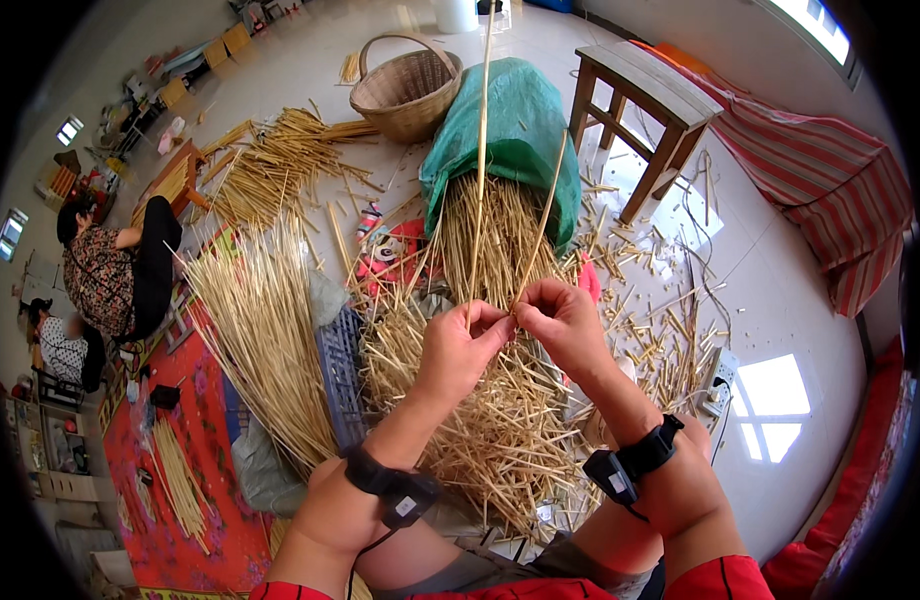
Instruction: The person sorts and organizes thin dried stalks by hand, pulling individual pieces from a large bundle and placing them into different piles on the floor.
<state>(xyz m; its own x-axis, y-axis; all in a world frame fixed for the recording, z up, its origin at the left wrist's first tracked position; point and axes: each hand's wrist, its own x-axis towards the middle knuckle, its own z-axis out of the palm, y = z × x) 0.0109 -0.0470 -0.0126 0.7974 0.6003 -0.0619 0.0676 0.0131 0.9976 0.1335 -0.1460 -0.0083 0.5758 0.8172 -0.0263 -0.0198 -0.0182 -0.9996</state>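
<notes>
Tiled floor; left hand pinches long straw, right hand pinches short straw; sack hides bundle's far end.

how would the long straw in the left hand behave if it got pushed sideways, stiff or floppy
The straw is probably fairly stiff: it stands up nearly straight from the left hand. It is likely very light, being thin and held by the fingertips alone. It may snap if bent sharply, since it looks dry and slender.
</notes>
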